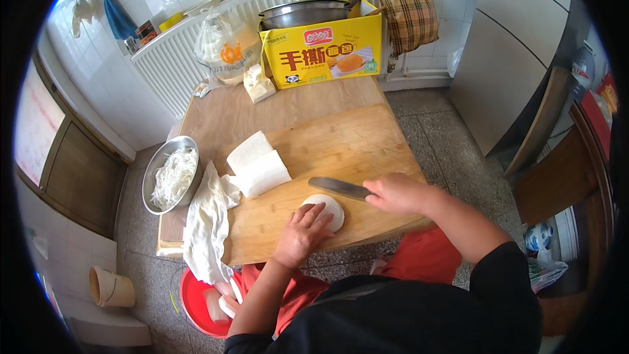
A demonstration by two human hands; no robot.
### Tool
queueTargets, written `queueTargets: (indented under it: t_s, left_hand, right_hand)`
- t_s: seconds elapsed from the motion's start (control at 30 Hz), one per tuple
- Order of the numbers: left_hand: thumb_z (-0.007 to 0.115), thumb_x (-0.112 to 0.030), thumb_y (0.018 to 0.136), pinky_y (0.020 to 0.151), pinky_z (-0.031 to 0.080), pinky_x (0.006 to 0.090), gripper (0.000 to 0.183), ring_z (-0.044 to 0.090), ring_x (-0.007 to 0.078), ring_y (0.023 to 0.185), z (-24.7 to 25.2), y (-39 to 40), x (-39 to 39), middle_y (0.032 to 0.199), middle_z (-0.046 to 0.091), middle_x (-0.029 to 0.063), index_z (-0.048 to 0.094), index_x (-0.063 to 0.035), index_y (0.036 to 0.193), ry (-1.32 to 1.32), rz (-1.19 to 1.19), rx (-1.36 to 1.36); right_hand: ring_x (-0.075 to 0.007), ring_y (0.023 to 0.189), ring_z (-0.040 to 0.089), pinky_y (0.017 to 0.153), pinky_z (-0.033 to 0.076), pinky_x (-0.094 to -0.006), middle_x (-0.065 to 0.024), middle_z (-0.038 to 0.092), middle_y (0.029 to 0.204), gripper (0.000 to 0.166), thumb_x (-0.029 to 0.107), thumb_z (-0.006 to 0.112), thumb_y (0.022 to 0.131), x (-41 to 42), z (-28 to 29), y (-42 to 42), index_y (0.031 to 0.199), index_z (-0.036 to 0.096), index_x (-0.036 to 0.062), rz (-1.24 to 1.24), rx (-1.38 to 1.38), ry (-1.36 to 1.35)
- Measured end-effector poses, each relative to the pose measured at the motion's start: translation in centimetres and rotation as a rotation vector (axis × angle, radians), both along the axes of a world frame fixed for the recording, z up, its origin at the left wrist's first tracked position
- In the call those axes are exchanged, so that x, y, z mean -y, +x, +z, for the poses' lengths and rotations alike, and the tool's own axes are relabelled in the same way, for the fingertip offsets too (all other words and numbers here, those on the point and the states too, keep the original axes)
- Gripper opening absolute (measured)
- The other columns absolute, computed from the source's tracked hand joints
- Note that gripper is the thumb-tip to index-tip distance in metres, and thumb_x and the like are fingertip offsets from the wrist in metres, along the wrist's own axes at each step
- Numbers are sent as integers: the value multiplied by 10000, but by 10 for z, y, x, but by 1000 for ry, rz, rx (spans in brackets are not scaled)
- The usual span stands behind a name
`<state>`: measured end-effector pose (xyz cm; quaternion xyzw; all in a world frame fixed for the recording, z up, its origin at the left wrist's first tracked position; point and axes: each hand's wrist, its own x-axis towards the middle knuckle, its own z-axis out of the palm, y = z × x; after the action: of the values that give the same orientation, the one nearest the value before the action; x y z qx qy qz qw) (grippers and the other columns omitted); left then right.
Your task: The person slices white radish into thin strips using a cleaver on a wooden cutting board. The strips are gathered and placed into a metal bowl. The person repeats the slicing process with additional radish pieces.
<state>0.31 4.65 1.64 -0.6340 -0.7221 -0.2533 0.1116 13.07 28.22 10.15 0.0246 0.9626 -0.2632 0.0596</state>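
Observation:
My left hand (301, 236) rests with spread fingers on a round white slab (335, 210), perhaps a slice of white radish, near the front edge of the wooden cutting board (363, 137). My right hand (398, 193) grips the handle of a kitchen knife (339, 187), whose blade points left, just beyond the white slab. Two large white pieces (259, 164), flat-sided and touching, lie on the board to the left. A steel bowl (195, 177) of white shreds (172, 179) stands at the table's left edge. Between bowl and board a white cloth (209, 221) is draped over the edge.
At the table's far end stand a yellow carton (295, 71) holding metal pans (304, 14), a filled plastic bag (228, 49) and a small pale packet (259, 86). A red basin (194, 305) with white pieces is below at left, near a beige bucket (112, 287).

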Motion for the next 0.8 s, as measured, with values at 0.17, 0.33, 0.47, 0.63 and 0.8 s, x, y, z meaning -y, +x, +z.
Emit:
queueTargets:
  t_s: [0.17, 0.33, 0.47, 0.63, 0.8]
  left_hand:
    - [633, -162, 794, 824, 464, 392, 298, 554, 285, 1044, -10, 1, -3, 1165, 591, 104, 614, -94, 1083, 24, 62, -26]
    - [573, -123, 787, 822, 465, 392, 300, 555, 289, 1045, -15, 0, -2, 1163, 588, 117, 603, -80, 1082, 27, 68, -17]
    - [546, -110, 777, 814, 464, 389, 283, 556, 287, 1050, -16, 0, -4, 1158, 583, 114, 594, -81, 1055, 21, 79, -15]
    - [538, -107, 779, 792, 458, 379, 230, 557, 274, 1058, -14, -2, -6, 1153, 576, 101, 585, -104, 1005, -11, 92, 31]
    - [543, -120, 768, 791, 456, 374, 242, 555, 268, 1064, -13, -3, -5, 1167, 569, 89, 586, -110, 1006, -30, 93, 33]
  right_hand:
    - [-383, 700, 608, 668, 476, -474, -203, 610, 712, 188, 176, 545, 850, 21, 11, -10, 906, 570, -2, 138, 58, 79]
    - [-372, 614, 611, 567, 481, -459, -196, 595, 642, 157, 107, 538, 831, 29, -17, -18, 910, 496, -22, 125, -139, 169]
    - [-360, 632, 632, 544, 494, -444, -192, 619, 675, 164, 56, 529, 804, 47, 2, -24, 943, 476, -13, 133, -49, 227]
    - [-368, 545, 602, 487, 466, -436, -176, 574, 575, 162, 59, 540, 815, 47, 15, -29, 926, 450, -17, 202, -98, 225]
    - [-382, 573, 607, 501, 464, -459, -198, 576, 593, 155, 65, 528, 821, 41, 12, -41, 929, 455, -20, 241, -41, 192]
